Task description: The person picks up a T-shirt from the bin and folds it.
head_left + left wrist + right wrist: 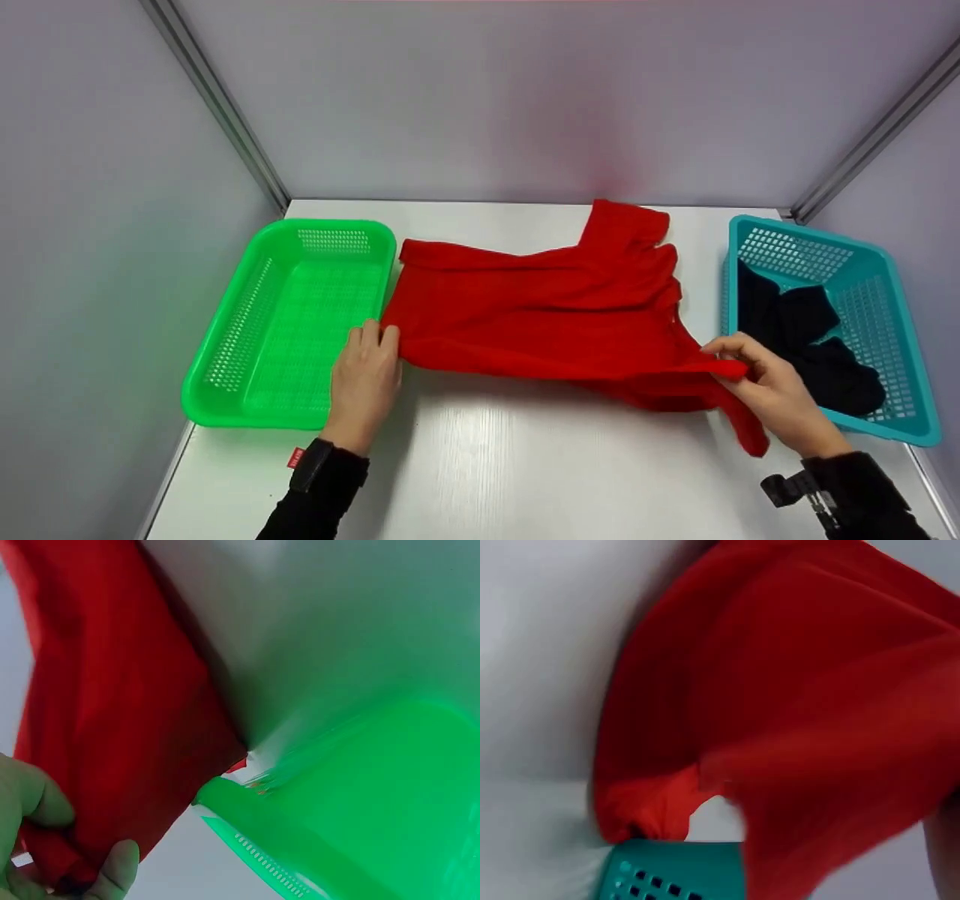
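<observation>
A red T-shirt (517, 330) lies sideways across the white table, its hem on the left and one short sleeve (628, 222) pointing to the back. At the near hem corner, my left hand (366, 379) pinches the cloth beside the green basket. My right hand (776, 394) grips the near shoulder edge between thumb and fingers, and the near sleeve (746, 427) hangs below it. Between both hands the near edge is lifted off the table. In the left wrist view, the thumb (118, 866) presses on the red cloth (135, 712). Red fabric (795, 705) hides most of the right hand in its wrist view.
The green basket (289, 420) stands on the left, with nothing seen inside. On the right, a blue basket (911, 330) holds black clothing (829, 364). Pale panels (480, 97) enclose the back and sides. A small red tag (295, 457) is near the left wrist.
</observation>
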The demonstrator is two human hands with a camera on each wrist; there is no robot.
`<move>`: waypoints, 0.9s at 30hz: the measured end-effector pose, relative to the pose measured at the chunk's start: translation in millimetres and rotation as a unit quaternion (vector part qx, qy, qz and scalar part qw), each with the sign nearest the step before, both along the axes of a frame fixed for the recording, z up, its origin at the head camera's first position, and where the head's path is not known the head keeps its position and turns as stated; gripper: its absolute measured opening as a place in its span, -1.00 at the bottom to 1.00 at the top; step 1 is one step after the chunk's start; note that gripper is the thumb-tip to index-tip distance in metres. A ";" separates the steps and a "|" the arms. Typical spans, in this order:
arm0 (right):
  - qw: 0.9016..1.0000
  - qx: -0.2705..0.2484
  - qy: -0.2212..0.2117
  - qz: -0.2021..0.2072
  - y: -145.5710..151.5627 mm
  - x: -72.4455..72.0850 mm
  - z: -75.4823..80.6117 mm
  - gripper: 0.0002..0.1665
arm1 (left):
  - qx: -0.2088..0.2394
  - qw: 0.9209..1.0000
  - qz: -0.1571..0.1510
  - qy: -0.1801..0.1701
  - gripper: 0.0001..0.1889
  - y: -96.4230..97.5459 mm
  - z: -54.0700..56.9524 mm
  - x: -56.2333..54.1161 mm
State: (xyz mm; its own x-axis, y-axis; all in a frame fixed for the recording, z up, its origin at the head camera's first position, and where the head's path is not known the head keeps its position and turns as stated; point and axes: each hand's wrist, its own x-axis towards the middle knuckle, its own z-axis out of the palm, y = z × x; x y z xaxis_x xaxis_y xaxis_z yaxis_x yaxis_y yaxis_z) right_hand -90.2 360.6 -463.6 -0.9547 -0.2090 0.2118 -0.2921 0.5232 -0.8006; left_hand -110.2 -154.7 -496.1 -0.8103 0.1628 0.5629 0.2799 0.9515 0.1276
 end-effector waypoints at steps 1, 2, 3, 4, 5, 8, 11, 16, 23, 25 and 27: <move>1.000 0.024 0.009 0.002 -0.9 -0.3 0.1 -0.69 | 0.002 1.000 -0.001 -0.005 -0.75 0.2 -0.5 0.4; 0.998 0.049 0.028 0.002 -2.8 -1.1 -1.6 -0.70 | 0.003 1.000 -0.003 -0.011 -0.74 0.4 -1.0 1.1; 0.996 0.074 0.050 -0.004 -5.4 -2.1 -4.9 -0.69 | 0.005 1.000 -0.004 -0.019 -0.73 0.7 -2.0 1.6; 0.992 0.098 0.076 -0.014 -8.4 -3.7 -9.3 -0.68 | 0.005 1.000 -0.004 -0.026 -0.73 1.2 -2.9 2.0; 0.987 0.122 0.106 -0.027 -11.4 -5.6 -15.0 -0.66 | 0.004 1.000 -0.004 -0.031 -0.74 1.7 -3.8 2.2; 0.977 0.150 0.147 -0.043 -20.2 -7.3 -32.8 -0.64 | -0.004 0.999 -0.003 -0.039 -0.76 3.7 -7.1 2.2; 0.973 0.185 0.137 0.020 -23.6 -3.9 -52.6 -0.53 | -0.012 0.999 -0.002 -0.039 -0.80 5.4 -9.6 1.8; 0.950 0.287 0.003 0.125 -15.3 13.5 -85.0 -0.46 | -0.015 0.999 0.004 -0.052 -0.77 5.3 -10.6 3.0; 0.925 0.357 0.063 0.114 6.3 27.9 -111.3 -0.61 | -0.024 0.998 0.012 -0.061 -0.78 4.9 -8.3 3.4; 0.938 0.317 0.085 0.115 11.3 28.9 -110.9 -0.58 | -0.024 0.998 0.012 -0.062 -0.79 5.6 -8.3 3.2; 0.958 0.248 0.081 0.118 14.5 28.8 -105.6 -0.59 | -0.022 0.998 0.011 -0.066 -0.79 6.5 -7.6 2.9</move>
